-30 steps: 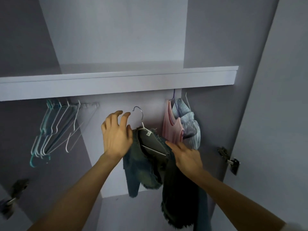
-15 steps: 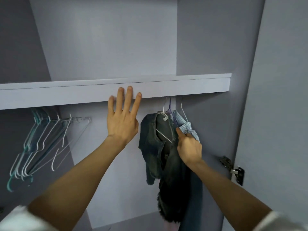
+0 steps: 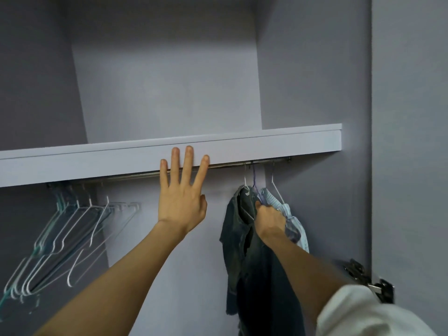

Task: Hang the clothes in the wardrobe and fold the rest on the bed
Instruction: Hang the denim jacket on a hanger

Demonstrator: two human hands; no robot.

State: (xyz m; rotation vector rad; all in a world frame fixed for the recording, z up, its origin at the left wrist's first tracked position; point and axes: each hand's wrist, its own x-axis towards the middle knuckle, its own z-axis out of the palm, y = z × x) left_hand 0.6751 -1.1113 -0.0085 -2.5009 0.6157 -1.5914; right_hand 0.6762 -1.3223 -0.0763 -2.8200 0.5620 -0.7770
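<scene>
Dark denim jeans (image 3: pixel 244 241) hang on a white wire hanger from the metal rail (image 3: pixel 230 164) under the shelf, at the right end. My right hand (image 3: pixel 269 218) is closed on the hanger and denim near the jeans' top. Just right of it hangs a light blue striped garment (image 3: pixel 294 223); a purple hanger hook shows between them. My left hand (image 3: pixel 180 192) is raised flat with fingers spread, fingertips against the front of the grey shelf (image 3: pixel 278 141), holding nothing.
Several bare wire hangers (image 3: pixel 63 229) hang bunched at the rail's left end. The wardrobe's right side wall and open door with a metal hinge (image 3: pixel 368 280) stand close to the hung clothes. The compartment above the shelf holds nothing visible.
The jeans on their hanger went up and right onto the rail beside the striped garment, carried by my right hand. My left hand let go and rose to the shelf's front edge.
</scene>
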